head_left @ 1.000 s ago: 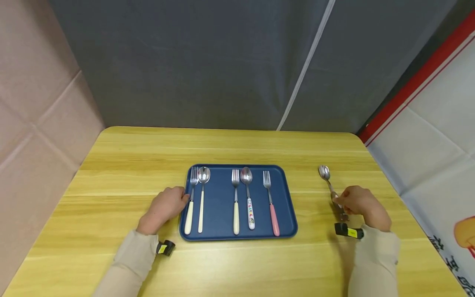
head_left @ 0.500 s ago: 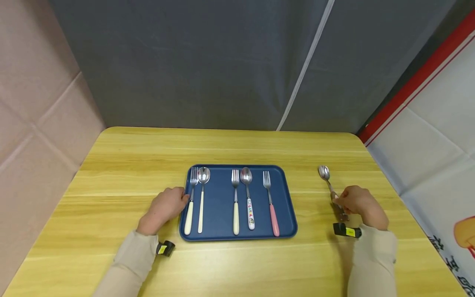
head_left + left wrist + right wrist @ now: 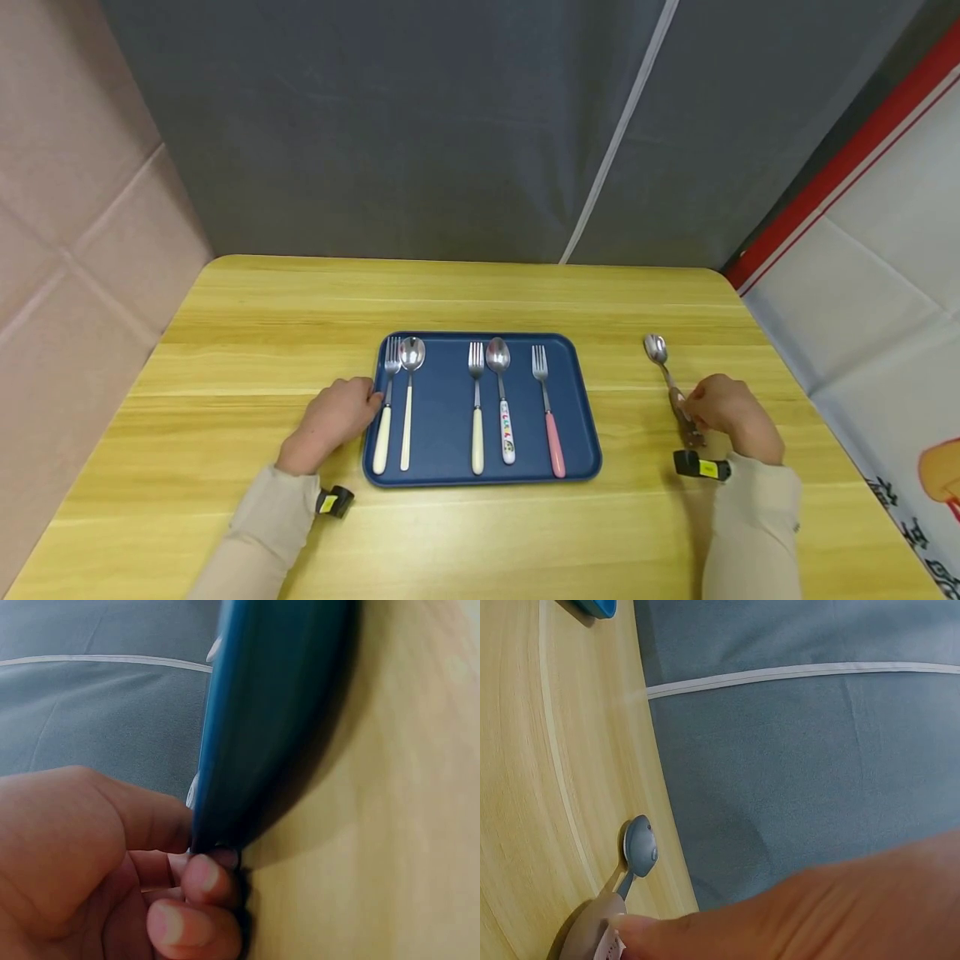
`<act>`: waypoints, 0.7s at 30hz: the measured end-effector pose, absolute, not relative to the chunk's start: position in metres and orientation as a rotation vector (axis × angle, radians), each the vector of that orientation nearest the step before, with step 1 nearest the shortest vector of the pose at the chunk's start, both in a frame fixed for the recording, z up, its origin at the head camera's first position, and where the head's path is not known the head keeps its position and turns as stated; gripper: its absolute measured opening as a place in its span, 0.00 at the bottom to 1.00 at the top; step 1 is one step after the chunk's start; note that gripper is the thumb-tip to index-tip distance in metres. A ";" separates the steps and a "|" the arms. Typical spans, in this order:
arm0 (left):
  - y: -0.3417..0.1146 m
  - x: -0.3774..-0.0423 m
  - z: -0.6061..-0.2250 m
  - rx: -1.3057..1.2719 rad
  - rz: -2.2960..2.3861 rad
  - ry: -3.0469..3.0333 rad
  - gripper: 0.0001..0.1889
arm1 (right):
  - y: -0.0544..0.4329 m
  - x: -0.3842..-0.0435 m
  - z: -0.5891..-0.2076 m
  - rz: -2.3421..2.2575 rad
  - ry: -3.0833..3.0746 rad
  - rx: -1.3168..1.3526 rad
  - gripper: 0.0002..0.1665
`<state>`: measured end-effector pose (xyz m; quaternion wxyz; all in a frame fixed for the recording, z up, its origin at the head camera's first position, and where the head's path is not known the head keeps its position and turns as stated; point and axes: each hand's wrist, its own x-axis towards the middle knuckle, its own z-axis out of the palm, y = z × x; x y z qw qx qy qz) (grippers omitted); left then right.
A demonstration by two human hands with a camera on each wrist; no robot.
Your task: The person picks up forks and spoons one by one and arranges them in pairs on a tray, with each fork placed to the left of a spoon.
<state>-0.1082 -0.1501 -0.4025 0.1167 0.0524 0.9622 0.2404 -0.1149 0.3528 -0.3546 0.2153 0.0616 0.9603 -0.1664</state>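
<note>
My left hand (image 3: 333, 421) pinches the left rim of a dark blue rectangular tray (image 3: 442, 425). In the left wrist view the thumb and bent fingers (image 3: 202, 877) meet at the tray's edge (image 3: 277, 712), and the fingers lie close to the tabletop. Off to the right, my right hand (image 3: 731, 412) pinches a metal spoon (image 3: 667, 377) by its brown handle. The spoon's bowl (image 3: 640, 846) points to the back of the table. A white printed patch (image 3: 609, 945) shows on the handle beside the thumb (image 3: 637, 934); the other fingers are hidden in that view.
On the tray lie a cream-handled fork (image 3: 382, 437), a cream-handled spoon (image 3: 407, 425), another cream-handled fork (image 3: 477, 437), a spoon with a patterned white handle (image 3: 507, 429) and a pink-handled fork (image 3: 554, 442). A grey cloth (image 3: 412, 133) hangs behind the wooden table (image 3: 285, 317).
My right wrist and sleeve have shifted slightly left, and a little more of the brown handle shows beside the fingertips. The left hand, tray and cutlery stay where they were.
</note>
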 end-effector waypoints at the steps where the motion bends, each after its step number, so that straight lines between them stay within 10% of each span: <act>1: -0.150 -0.108 -0.403 0.152 0.705 2.815 0.13 | 0.353 -0.114 -0.355 -0.462 2.673 0.164 0.13; 21: -0.150 -0.109 -0.403 0.147 0.703 2.815 0.13 | 0.350 -0.116 -0.358 -0.460 2.673 0.199 0.17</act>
